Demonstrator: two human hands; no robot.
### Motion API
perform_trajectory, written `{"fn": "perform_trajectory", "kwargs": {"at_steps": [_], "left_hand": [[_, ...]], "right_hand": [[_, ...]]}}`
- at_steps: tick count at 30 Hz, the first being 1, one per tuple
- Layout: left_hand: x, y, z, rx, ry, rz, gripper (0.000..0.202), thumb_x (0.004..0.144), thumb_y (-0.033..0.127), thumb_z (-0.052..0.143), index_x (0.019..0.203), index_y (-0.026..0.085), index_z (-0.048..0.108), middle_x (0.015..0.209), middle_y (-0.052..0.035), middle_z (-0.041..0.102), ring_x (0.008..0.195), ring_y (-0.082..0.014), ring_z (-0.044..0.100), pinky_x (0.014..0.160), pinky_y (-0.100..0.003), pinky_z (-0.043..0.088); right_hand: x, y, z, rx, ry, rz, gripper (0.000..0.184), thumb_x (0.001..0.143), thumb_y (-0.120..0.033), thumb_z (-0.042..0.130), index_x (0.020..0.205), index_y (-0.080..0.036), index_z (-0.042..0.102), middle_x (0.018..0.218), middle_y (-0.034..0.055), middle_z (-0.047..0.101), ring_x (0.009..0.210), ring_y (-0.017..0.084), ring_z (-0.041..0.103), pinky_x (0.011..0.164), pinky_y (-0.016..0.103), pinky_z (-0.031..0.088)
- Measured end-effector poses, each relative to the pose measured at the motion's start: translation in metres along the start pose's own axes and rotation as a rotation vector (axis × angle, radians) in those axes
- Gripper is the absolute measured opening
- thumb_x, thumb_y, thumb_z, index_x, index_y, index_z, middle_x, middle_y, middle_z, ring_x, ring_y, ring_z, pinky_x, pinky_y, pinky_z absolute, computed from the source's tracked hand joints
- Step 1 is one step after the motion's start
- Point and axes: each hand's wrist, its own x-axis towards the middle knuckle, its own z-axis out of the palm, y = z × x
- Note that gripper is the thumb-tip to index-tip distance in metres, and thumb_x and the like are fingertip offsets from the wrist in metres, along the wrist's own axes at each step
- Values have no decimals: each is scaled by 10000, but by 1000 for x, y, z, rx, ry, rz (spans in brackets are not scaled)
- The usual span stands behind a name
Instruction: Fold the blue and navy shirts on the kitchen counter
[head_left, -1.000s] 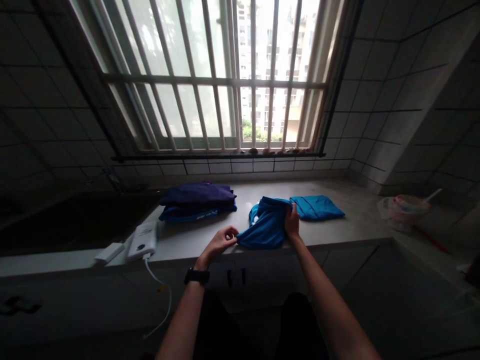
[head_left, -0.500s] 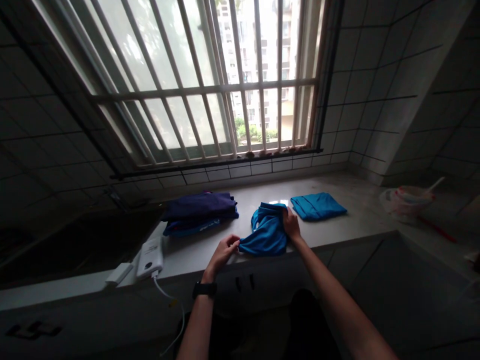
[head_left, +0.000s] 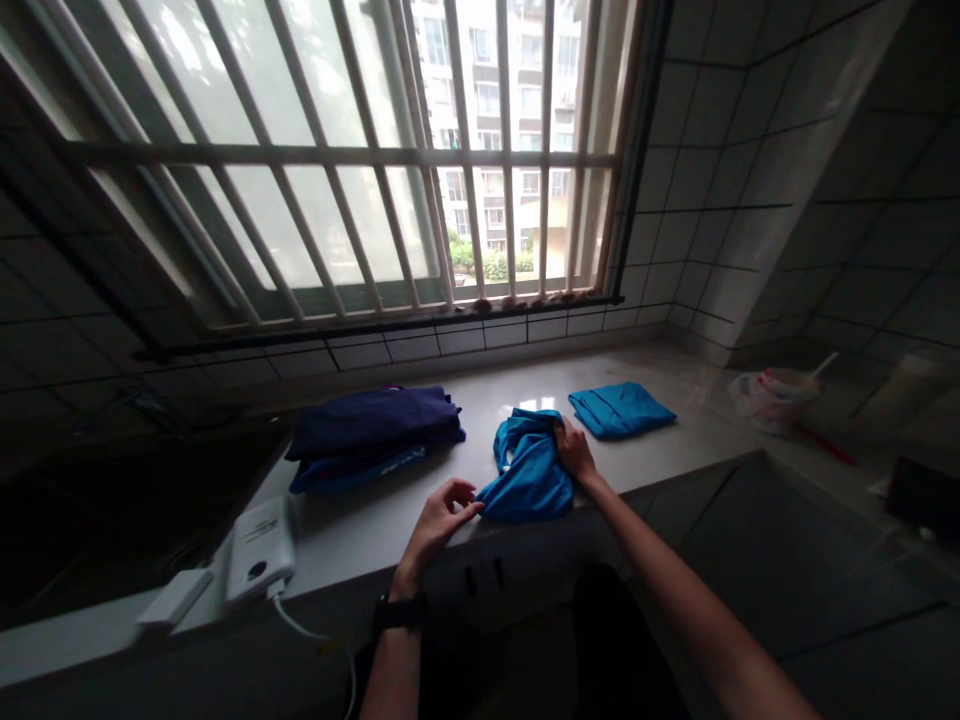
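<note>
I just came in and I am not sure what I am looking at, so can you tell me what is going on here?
A person stands at a pale counter under a barred window, using both bare hands. Their right hand grips a crumpled bright blue garment, and the fingers of their left hand are at its near edge. A folded blue garment lies just beyond it, and a stack of folded dark clothes lies to the left.

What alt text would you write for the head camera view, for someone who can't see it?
Seen from a person's head, a right hand grips a crumpled bright blue garment on a pale countertop, with the left hand at its near edge. A folded blue garment and a stack of folded dark clothes lie nearby, beneath a barred window.
</note>
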Motion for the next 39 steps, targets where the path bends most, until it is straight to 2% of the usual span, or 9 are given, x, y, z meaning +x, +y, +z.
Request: {"fn": "perform_trajectory", "kwargs": {"at_steps": [4,10,16,20,24,29,34,39], "left_hand": [[0,1,1,-6,-2,21,418,667,504,819,893,186,668,767,-10,692,673,-162,613,617,-269,454],[0,0,-1,29,-26,31,384,727,538,757,859,183,698,786,-27,701,696,-170,622,623,-268,455],[-2,3,-1,-7,-73,-35,399,792,548,673,925,174,715,850,-56,724,729,-194,648,660,-287,483],[-4,7,-1,-11,-68,-75,429,792,579,672,928,174,718,877,-65,727,779,-209,651,696,-293,491],[-5,12,0,4,-63,-94,418,812,580,656,908,177,718,870,-59,714,801,-210,641,729,-299,490],[-5,14,2,29,-56,-133,397,774,562,705,873,177,700,780,-26,667,725,-175,592,668,-275,458],[-7,7,3,1,-66,-148,448,666,513,828,920,172,688,704,22,597,647,-134,528,603,-245,412],[-9,3,2,-1,-97,-137,437,700,514,817,952,175,706,691,25,595,634,-128,516,594,-239,402]], "right_hand": [[-1,-3,0,-18,-5,-8,320,1018,-313,325,945,-206,618,768,72,662,672,214,598,608,301,401],[-1,-9,-2,-48,-3,1,352,1030,-304,310,965,-209,643,757,63,666,674,215,616,638,301,436],[-2,-10,-3,-56,-20,-34,327,994,-293,377,999,-210,693,936,116,715,715,238,631,706,352,484],[-4,-3,-1,51,-16,-27,367,1021,-358,348,1041,-238,694,853,78,704,755,239,637,716,346,502],[-6,2,-1,95,-51,-5,416,1028,-372,312,1003,-226,700,839,92,700,717,238,630,704,350,486],[-8,-1,-5,206,-76,75,479,1030,-447,276,1015,-204,688,800,87,700,726,249,640,693,356,480],[-9,-2,-6,214,-56,78,496,1024,-472,272,974,-210,690,798,94,702,744,260,638,722,378,484],[-10,-1,-8,224,-67,103,492,1019,-513,290,950,-226,684,759,74,689,722,252,618,694,365,471]]}}
